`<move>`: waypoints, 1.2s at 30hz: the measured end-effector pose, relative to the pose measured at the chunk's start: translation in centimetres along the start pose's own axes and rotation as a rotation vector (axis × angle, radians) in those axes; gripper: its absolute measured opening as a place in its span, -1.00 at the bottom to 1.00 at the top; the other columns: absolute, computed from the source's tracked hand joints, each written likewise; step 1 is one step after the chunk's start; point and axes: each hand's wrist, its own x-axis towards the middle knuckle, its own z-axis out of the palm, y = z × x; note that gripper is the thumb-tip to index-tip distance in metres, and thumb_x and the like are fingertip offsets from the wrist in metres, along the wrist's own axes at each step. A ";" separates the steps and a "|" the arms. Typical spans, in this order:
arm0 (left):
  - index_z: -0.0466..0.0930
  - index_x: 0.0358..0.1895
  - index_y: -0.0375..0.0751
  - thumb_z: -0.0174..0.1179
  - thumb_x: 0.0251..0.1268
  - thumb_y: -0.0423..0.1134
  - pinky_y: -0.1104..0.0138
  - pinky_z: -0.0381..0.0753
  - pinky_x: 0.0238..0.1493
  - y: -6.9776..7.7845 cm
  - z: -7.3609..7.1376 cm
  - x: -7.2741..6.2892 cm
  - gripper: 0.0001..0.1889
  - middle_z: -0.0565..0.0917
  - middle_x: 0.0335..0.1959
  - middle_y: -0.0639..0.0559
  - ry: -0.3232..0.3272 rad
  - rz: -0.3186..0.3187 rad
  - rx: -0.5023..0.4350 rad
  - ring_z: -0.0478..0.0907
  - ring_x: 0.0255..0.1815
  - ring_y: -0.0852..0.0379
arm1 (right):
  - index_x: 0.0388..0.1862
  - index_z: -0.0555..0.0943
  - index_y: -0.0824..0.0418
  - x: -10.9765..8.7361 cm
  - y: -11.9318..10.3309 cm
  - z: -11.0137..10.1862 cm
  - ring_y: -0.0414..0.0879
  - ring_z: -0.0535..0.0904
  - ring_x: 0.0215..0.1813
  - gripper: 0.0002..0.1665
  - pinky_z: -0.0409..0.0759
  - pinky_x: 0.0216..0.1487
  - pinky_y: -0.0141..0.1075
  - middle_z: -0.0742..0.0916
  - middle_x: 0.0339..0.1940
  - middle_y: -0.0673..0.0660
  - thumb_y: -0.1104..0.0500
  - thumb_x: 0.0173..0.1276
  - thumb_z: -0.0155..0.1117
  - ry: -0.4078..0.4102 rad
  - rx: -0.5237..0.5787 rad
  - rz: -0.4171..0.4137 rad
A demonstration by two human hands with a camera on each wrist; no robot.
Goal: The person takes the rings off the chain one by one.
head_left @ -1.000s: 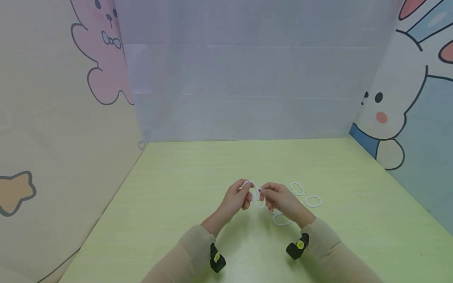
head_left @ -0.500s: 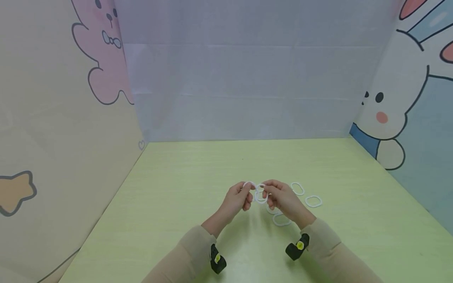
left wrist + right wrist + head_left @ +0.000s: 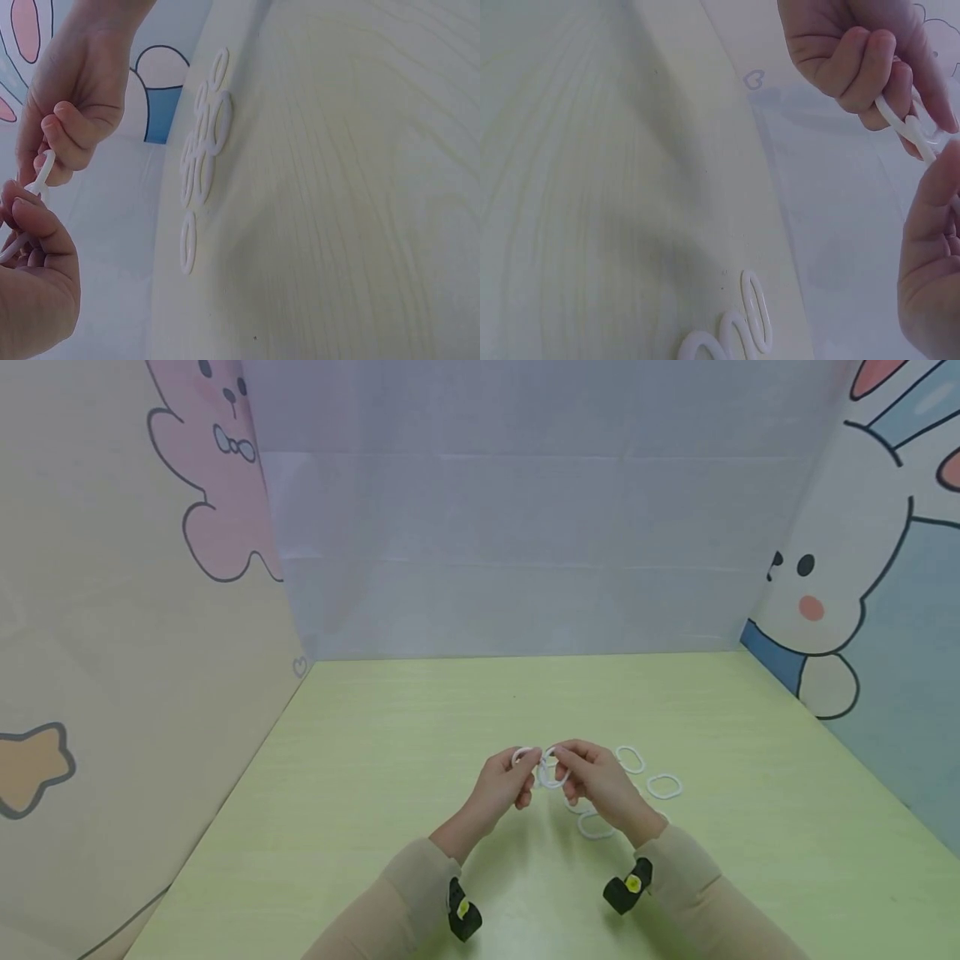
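Note:
White oval plastic links are joined together between my two hands, above the table in the head view. My left hand [image 3: 498,785] pinches one link [image 3: 516,755] between thumb and fingers. My right hand [image 3: 597,777] pinches another link [image 3: 555,786] close beside it, the fingertips nearly meeting. In the right wrist view, the link [image 3: 891,115] at the left hand crosses one that leads to the right hand. Fingers hide much of both, so I cannot tell how many links are joined.
Several loose white links, such as a far one [image 3: 630,760], another to its right [image 3: 664,787] and a nearer one [image 3: 596,827], lie on the pale green table [image 3: 405,735]. Some overlap in the left wrist view. A white sheet [image 3: 510,527] hangs behind the table.
The right hand first shifts slightly up, then back a little left towards the left hand. The link at the left hand tips lower. Both hands keep their pinch; the loose links stay put.

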 end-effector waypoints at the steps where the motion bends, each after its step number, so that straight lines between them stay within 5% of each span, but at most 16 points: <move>1: 0.46 -0.37 -0.28 0.07 0.35 -0.08 0.44 0.31 -0.69 0.1 0.0 0.0 -0.70 0.37 -0.69 0.08 0.001 -0.001 0.001 0.28 -0.76 0.24 | -0.07 0.41 0.50 0.0 0.0 0.0 -0.23 0.39 -0.69 -0.61 0.42 -0.65 -0.43 0.52 -0.54 0.08 0.13 0.42 0.07 -0.001 -0.001 -0.003; 6: 0.43 -0.29 -0.49 0.03 0.38 -0.18 0.45 0.29 -0.68 1.8 0.5 -1.1 -0.68 0.36 -0.69 0.07 0.005 0.002 0.013 0.26 -0.76 0.25 | -0.10 0.41 0.49 0.0 -0.1 0.0 -0.22 0.40 -0.68 -0.62 0.44 -0.65 -0.41 0.53 -0.54 0.08 0.13 0.42 0.07 -0.005 -0.008 -0.020; 12: 0.43 -0.38 -0.39 0.03 0.38 -0.22 0.46 0.29 -0.69 2.9 0.8 -1.8 -0.74 0.35 -0.70 0.07 0.025 0.008 0.021 0.26 -0.77 0.26 | -0.13 0.43 0.47 -0.1 -0.1 0.1 -0.22 0.41 -0.68 -0.65 0.46 -0.65 -0.39 0.54 -0.55 0.09 0.14 0.41 0.09 0.006 -0.009 -0.033; 27: 0.43 -0.38 -0.45 0.04 0.38 -0.22 0.46 0.30 -0.69 3.2 1.1 -2.0 -0.71 0.34 -0.72 0.08 0.064 0.014 0.043 0.26 -0.78 0.27 | -0.09 0.38 0.57 -0.3 -0.1 0.1 -0.20 0.47 -0.66 -0.57 0.52 -0.61 -0.35 0.55 -0.54 0.17 0.15 0.40 0.10 -0.003 -0.016 -0.094; 36: 0.45 -0.27 -0.43 0.00 0.40 -0.24 0.45 0.30 -0.68 2.7 0.7 -1.7 -0.76 0.35 -0.69 0.06 0.048 0.015 0.026 0.26 -0.75 0.25 | -0.09 0.48 0.52 -0.6 -0.8 0.4 -0.18 0.51 -0.60 -0.60 0.57 -0.55 -0.29 0.56 -0.50 0.17 0.13 0.40 0.10 -0.014 -0.131 -0.120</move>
